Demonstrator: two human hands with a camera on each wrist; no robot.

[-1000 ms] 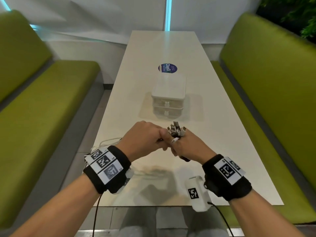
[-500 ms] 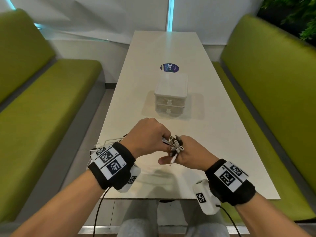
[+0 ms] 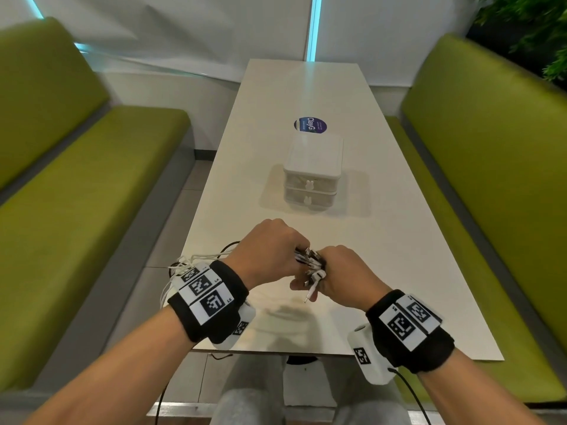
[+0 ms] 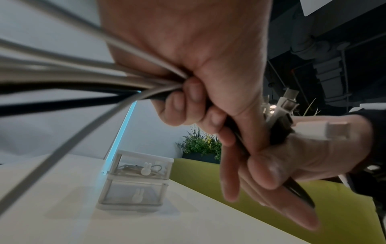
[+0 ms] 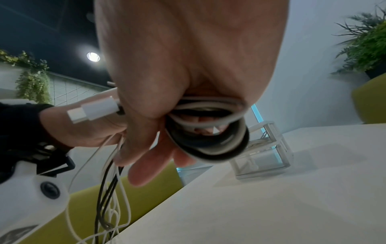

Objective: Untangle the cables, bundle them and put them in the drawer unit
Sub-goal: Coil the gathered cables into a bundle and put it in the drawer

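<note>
Both hands meet above the near end of the white table (image 3: pixel 399 240), holding a bunch of white and black cables (image 3: pixel 311 263). My left hand (image 3: pixel 270 250) grips the strands in a fist (image 4: pixel 188 92); they fan out behind it (image 4: pixel 62 79) toward the table's left edge (image 3: pixel 196 259). My right hand (image 3: pixel 340 274) holds the wound loop of cables (image 5: pixel 211 132), with plug ends sticking up and a white plug (image 5: pixel 92 109) pointing left. Farther back stands the small clear two-drawer unit (image 3: pixel 313 176), both drawers shut; the upper drawer (image 4: pixel 142 166) holds some cable.
Green benches (image 3: pixel 76 210) (image 3: pixel 491 179) run along both sides of the table. A round blue sticker (image 3: pixel 310 125) lies behind the drawer unit. Loose cable tails (image 5: pixel 108 206) hang below my right hand. Potted plants (image 5: pixel 367 46) stand at the far right.
Both hands came nearer and lower together, and the plug ends that stood above the right hand one second ago now sit between the two fists. The left hand has slid close against the right.
</note>
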